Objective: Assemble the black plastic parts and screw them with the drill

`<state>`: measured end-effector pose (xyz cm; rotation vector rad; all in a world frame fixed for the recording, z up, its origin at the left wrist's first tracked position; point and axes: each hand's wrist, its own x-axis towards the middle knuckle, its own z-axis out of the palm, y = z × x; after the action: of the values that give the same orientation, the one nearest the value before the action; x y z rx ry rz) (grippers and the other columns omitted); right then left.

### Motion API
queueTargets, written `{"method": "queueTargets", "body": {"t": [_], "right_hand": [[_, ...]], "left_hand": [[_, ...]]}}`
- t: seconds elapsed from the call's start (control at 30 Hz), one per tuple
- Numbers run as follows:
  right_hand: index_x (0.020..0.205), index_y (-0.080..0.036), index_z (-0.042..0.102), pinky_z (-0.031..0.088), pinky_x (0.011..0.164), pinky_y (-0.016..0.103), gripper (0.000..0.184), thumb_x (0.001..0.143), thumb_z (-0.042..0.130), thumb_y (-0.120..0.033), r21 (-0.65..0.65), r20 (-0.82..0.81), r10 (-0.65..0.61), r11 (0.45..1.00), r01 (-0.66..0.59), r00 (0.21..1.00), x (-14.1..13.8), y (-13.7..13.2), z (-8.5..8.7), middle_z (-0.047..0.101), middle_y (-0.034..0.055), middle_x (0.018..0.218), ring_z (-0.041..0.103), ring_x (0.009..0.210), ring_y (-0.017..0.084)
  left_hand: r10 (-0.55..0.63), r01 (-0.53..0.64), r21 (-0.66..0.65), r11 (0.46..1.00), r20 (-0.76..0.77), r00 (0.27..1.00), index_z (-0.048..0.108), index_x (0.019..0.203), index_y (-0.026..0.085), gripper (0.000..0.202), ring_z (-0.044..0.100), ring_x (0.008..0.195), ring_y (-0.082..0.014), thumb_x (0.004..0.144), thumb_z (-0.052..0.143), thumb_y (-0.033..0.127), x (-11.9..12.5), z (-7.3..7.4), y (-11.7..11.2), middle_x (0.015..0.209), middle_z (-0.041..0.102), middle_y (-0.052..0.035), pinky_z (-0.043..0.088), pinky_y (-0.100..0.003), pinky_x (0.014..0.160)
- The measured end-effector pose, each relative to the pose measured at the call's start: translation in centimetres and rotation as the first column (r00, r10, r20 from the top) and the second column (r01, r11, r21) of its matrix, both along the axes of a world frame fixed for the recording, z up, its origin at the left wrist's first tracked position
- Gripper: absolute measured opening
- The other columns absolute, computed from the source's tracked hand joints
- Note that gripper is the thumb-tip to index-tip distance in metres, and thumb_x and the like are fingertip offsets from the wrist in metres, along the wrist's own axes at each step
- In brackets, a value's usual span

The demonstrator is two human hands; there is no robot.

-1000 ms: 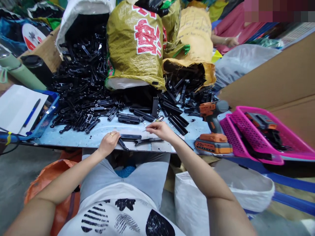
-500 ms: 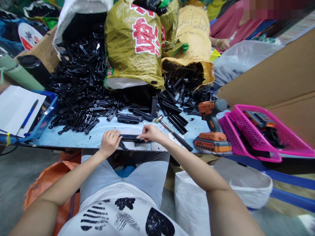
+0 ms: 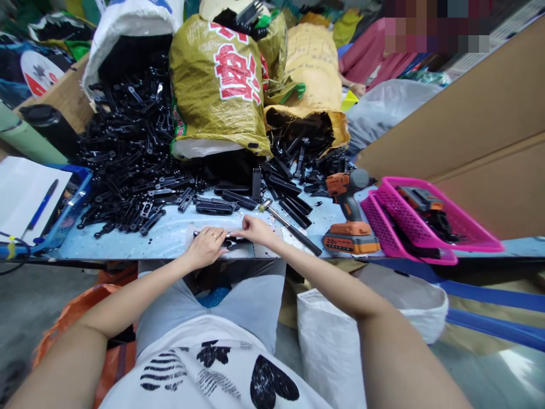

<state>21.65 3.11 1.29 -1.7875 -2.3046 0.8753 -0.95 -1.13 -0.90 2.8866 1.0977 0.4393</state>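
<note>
At the table's front edge my left hand is closed over a long black plastic part, its fingers covering most of it. A dark end of the black plastic part shows between my hands. Close on the right, my right hand is closed in a pinch with its fingertips pointing at the left hand. What that pinch holds is too small to make out. A hammer lies just right of my right hand. Behind my hands lie several long black plastic parts.
A heap of black plastic parts covers the left of the table, beside sacks like the gold sack. An orange cordless drill and pink baskets stand right. A blue tray holds paper. Another person's sleeve shows behind.
My left hand has moved right and now lies over the black part, which showed between both hands before. The right hand has stayed near it, still pinching. The view has shifted slightly.
</note>
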Motion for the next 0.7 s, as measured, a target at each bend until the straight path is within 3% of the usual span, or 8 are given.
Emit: {"method": "queueTargets", "body": {"t": [0.07, 0.1, 0.2, 0.3, 0.43, 0.57, 0.63, 0.7], "right_hand": [[0.093, -0.015, 0.058, 0.037, 0.065, 0.027, 0.059, 0.075, 0.051, -0.071, 0.344, 0.072, 0.139, 0.926, -0.156, 0.988, 1.1, -1.6, -0.9, 0.064, 0.0092, 0.087, 0.056, 0.078, 0.019], [0.093, -0.014, 0.059, 0.037, 0.068, 0.028, 0.059, 0.078, 0.048, -0.07, 0.434, 0.141, 0.194, 0.869, -0.237, 0.971, 1.7, -2.2, -1.4, 0.063, 0.0116, 0.089, 0.056, 0.082, 0.02], [0.074, -0.013, 0.06, 0.035, 0.064, 0.029, 0.062, 0.082, 0.039, -0.071, 0.47, 0.309, 0.264, 0.793, -0.388, 0.914, 2.6, -2.7, -2.3, 0.061, 0.0123, 0.073, 0.054, 0.073, 0.021], [0.064, -0.015, 0.057, 0.031, 0.058, 0.028, 0.064, 0.084, 0.033, -0.07, 0.469, 0.299, 0.358, 0.752, -0.463, 0.884, 2.5, -2.5, -1.1, 0.057, 0.0086, 0.063, 0.051, 0.063, 0.017], [0.058, -0.017, 0.052, 0.027, 0.054, 0.027, 0.063, 0.086, 0.029, -0.069, 0.532, 0.13, 0.572, 0.649, -0.544, 0.81, 1.8, -4.2, 3.7, 0.048, 0.0033, 0.056, 0.044, 0.055, 0.014], [0.056, -0.02, 0.048, 0.025, 0.049, 0.029, 0.062, 0.086, 0.026, -0.07, 0.602, -0.219, 0.785, 0.576, -0.553, 0.579, 0.7, -7.9, 8.4, 0.04, 0.0002, 0.049, 0.038, 0.049, 0.013], [0.058, -0.02, 0.047, 0.025, 0.048, 0.03, 0.058, 0.089, 0.028, -0.066, 0.617, -0.395, 0.806, 0.588, -0.523, 0.44, -0.1, -9.3, 9.2, 0.041, -0.0003, 0.047, 0.038, 0.046, 0.013], [0.06, -0.021, 0.047, 0.027, 0.047, 0.029, 0.053, 0.092, 0.03, -0.059, 0.596, -0.533, 0.762, 0.647, -0.475, 0.368, -1.0, -10.2, 8.8, 0.044, -0.0001, 0.047, 0.039, 0.045, 0.013]], "left_hand": [[-0.008, 0.008, 0.02, 1.0, -0.036, 0.999, 0.045, 0.128, 0.008, 0.049, 0.055, 0.103, -0.0279, 0.09, 0.047, 0.04, -0.3, -0.1, 0.2, 0.12, 0.056, -0.0193, 0.041, -0.039, 0.085], [-0.009, 0.011, 0.033, 0.999, -0.057, 0.998, 0.046, 0.127, 0.008, 0.05, 0.056, 0.1, -0.0276, 0.091, 0.046, 0.041, -0.4, -0.2, 0.3, 0.117, 0.057, -0.0194, 0.042, -0.038, 0.082], [0.025, -0.022, 0.042, 0.999, -0.065, 0.998, 0.057, 0.112, 0.007, 0.044, 0.059, 0.087, -0.0254, 0.092, 0.043, 0.043, -0.5, -0.3, 1.3, 0.096, 0.064, -0.0166, 0.043, -0.034, 0.071], [0.075, -0.075, 0.008, 0.997, 0.008, 0.997, 0.063, 0.081, 0.012, 0.043, 0.059, 0.073, -0.0212, 0.094, 0.036, 0.043, -0.5, 0.5, 2.2, 0.074, 0.063, -0.0114, 0.041, -0.029, 0.061], [0.031, -0.022, -0.051, 0.998, 0.19, 0.981, 0.057, 0.065, 0.016, 0.05, 0.055, 0.059, -0.0164, 0.096, 0.027, 0.041, -1.0, 4.3, 0.4, 0.06, 0.059, -0.0065, 0.038, -0.027, 0.055], [-0.157, 0.314, -0.213, 0.925, 0.539, 0.828, 0.055, 0.065, 0.018, 0.057, 0.05, 0.053, -0.0145, 0.097, 0.015, 0.044, -1.1, 9.0, -4.9, 0.055, 0.055, -0.0046, 0.037, -0.028, 0.053], [-0.123, 0.394, -0.27, 0.878, 0.669, 0.733, 0.055, 0.067, 0.019, 0.057, 0.049, 0.051, -0.0146, 0.097, 0.013, 0.045, -0.8, 10.3, -7.5, 0.054, 0.054, -0.0043, 0.037, -0.028, 0.052], [-0.025, 0.389, -0.321, 0.864, 0.743, 0.669, 0.055, 0.068, 0.018, 0.056, 0.048, 0.05, -0.0143, 0.097, 0.014, 0.043, -0.5, 10.7, -9.1, 0.053, 0.053, -0.0042, 0.036, -0.028, 0.05]]}}
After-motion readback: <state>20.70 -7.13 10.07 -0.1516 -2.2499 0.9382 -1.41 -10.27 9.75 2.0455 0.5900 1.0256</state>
